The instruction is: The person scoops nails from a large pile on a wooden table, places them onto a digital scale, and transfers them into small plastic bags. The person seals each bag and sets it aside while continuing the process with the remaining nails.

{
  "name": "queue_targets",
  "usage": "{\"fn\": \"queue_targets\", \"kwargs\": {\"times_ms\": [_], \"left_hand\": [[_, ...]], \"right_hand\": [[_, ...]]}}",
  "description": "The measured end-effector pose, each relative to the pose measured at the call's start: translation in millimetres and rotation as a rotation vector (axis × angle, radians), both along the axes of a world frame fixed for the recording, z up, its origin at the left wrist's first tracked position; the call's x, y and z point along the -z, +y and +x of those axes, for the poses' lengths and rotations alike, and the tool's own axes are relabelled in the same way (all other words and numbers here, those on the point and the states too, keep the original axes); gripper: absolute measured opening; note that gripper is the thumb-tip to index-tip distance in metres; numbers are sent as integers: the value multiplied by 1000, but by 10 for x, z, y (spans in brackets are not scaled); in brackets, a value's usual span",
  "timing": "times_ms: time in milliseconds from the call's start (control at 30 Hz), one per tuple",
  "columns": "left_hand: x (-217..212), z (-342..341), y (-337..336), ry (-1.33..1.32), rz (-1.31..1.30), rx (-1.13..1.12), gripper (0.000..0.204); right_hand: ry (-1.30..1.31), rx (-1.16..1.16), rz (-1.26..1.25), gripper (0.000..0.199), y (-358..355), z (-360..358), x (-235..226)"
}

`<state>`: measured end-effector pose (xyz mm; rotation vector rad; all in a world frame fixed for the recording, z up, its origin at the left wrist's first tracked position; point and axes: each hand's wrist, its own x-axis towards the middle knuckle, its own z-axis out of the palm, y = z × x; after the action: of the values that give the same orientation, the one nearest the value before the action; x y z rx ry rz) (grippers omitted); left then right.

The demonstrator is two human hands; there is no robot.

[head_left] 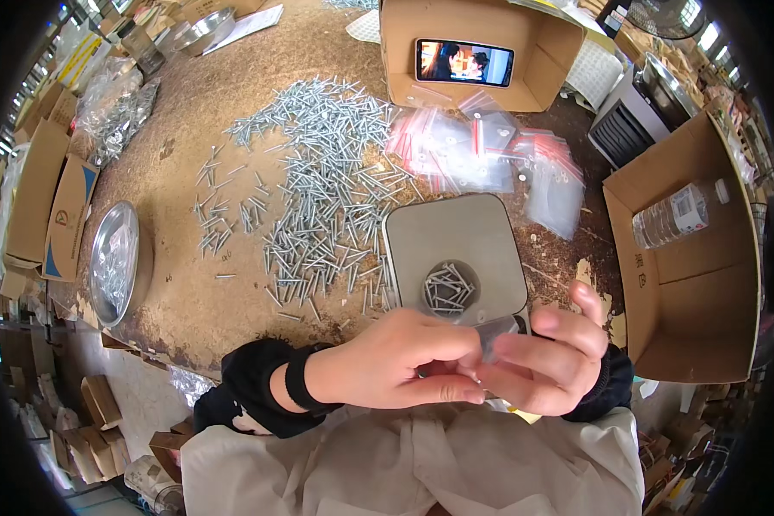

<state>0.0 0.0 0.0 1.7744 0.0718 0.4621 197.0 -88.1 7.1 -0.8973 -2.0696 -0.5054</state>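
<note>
Pinching a small clear bag (pixel 495 334), the left hand (pixel 413 357) and right hand (pixel 555 361) meet at the near edge of the gray square plate (pixel 456 228). Screws (pixel 314 176) lie left of it.

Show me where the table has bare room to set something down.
Bare table lies between the left bowl and the fasteners; another patch lies beyond the fasteners, left of the phone box. It is crowded right of the fasteners, with bags and the grey platform.

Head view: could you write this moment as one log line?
left hand: at clear plastic; right hand: at same plastic; silver fasteners: heaped on table, some in round cup; phone: screen lit
</note>
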Motion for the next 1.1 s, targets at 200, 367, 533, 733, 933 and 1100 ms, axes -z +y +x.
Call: {"fn": "queue_targets", "kwargs": {"times_ms": [200, 367, 533, 733, 933, 1100], "left_hand": [[23, 29, -27, 1, -227, 74, 19], [74, 25, -57, -29, 157, -204, 14], [-26, -46, 97, -19, 535, -529, 16], [-35, -85, 106, 10, 413, -425, 19], [-59, 36, 4, -236, 186, -142, 45], [25, 25, -32, -92, 41, 28, 80]], "right_hand": [[-180, -24, 28, 19, -74, 71, -73], [-264, -86, -152, 19, -3, 62, -77], [-281, -24, -250, 13, -17, 2, -137], [-474, -17, -35, 13, -57, 55, -100], [-323, -105, -19, 12, -85, 59, -86], [-240, -219, -201, 8, -37, 31, -56]]}}
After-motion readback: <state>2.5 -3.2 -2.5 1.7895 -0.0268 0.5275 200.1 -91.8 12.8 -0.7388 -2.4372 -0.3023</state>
